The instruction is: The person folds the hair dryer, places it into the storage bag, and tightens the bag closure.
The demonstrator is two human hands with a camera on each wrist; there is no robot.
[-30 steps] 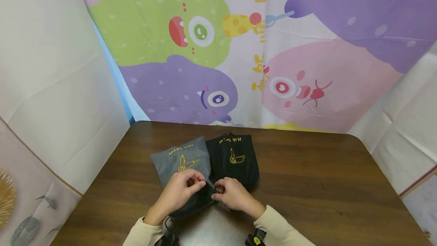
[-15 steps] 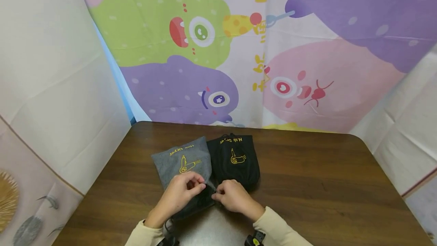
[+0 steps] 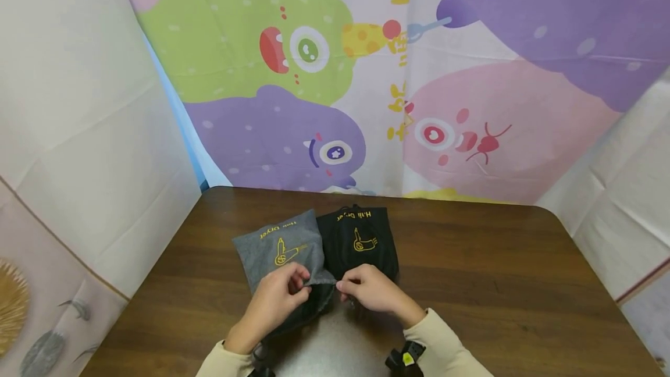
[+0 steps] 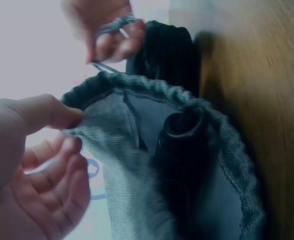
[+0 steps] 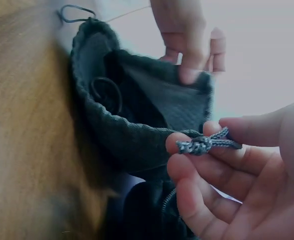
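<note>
A grey drawstring bag [image 3: 290,240] with a yellow hair dryer print lies on the table, its mouth gaping toward me. My left hand [image 3: 274,298] pinches the gathered rim between thumb and forefinger, as the left wrist view shows. At the mouth's other side, my right hand [image 3: 376,290] holds the knotted drawstring [image 5: 201,145] between thumb and fingers. Inside the bag sits a black, round-ended object [image 4: 182,150], most of it hidden by the cloth. A black drawstring bag [image 3: 361,223] with a similar yellow print lies right beside the grey one.
The brown wooden table [image 3: 487,284] extends to both sides of the bags. Behind it hangs a cartoon-printed cloth [image 3: 314,74], with white fabric panels [image 3: 94,103] at the sides. A cord loop sticks out from the mouth's far end in the right wrist view.
My right hand has moved up and to the right, drawing the grey rim out with it. The bag's mouth looks wider. My left hand has shifted only slightly.
</note>
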